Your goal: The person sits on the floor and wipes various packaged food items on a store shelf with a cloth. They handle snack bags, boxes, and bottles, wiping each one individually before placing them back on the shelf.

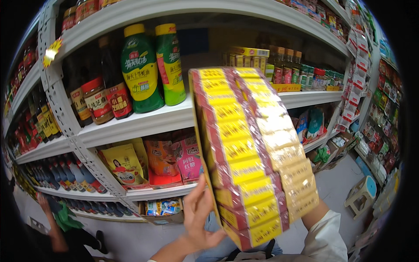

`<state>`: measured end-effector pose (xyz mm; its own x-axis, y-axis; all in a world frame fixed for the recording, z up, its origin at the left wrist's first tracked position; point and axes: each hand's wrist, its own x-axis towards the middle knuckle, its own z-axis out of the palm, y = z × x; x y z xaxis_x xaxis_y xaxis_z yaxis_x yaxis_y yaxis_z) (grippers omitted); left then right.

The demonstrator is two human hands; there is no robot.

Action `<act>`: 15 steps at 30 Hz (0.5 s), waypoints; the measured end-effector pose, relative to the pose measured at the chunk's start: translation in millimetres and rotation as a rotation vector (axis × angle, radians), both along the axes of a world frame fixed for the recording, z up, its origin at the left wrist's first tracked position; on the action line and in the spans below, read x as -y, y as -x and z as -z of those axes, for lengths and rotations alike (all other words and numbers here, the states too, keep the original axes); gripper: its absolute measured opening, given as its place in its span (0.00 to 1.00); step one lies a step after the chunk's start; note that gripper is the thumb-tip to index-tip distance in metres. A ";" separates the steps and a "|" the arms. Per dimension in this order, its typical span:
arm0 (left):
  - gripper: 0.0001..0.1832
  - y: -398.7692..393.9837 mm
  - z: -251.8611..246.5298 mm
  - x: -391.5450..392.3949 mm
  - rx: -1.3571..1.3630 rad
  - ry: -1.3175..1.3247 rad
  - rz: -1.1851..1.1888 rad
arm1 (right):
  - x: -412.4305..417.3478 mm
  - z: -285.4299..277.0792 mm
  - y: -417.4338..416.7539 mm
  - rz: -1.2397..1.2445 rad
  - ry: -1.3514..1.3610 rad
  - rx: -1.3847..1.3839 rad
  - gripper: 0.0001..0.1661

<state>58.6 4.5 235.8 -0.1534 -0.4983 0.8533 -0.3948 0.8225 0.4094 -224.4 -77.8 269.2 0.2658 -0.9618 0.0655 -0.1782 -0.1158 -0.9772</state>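
Observation:
A shallow tray of small yellow and maroon boxes point(232, 140) under shiny clear film is held up, tilted, in front of the shelves. Two columns of boxes show; the right column turns tan lower down. My left hand point(198, 214) holds its lower left edge, with fingers along the side and thumb near the bottom corner. Behind the lower right corner passes my right wrist point(312, 214), in a pale sleeve; the fingers of that hand are hidden by the tray. Similar yellow boxes point(248, 51) stand on the middle shelf beyond.
Green oyster sauce bottles point(140, 72) and a red-lidded jar point(96, 101) stand on the white metal shelf point(137, 126). Below are food pouches point(122, 163). Small bottles point(288, 67) line the right part. A plastic stool point(361, 195) stands right; another person's arm point(54, 222) shows lower left.

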 end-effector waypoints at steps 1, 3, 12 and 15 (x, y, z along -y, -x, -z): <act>0.48 1.9 -9.0 5.5 -0.047 0.030 0.001 | 7.6 -14.6 -5.6 -0.006 0.035 -0.002 0.38; 0.48 1.1 -14.9 15.1 -0.197 -0.115 0.105 | 30.7 -29.5 -22.6 -0.066 0.078 0.055 0.39; 0.38 1.1 -78.6 69.1 -0.476 -0.316 0.214 | 107.2 -86.8 -79.0 -0.219 0.026 0.377 0.41; 0.36 4.5 -88.1 100.1 -0.524 -0.241 0.128 | 120.6 -94.5 -89.9 -0.295 -0.045 0.540 0.42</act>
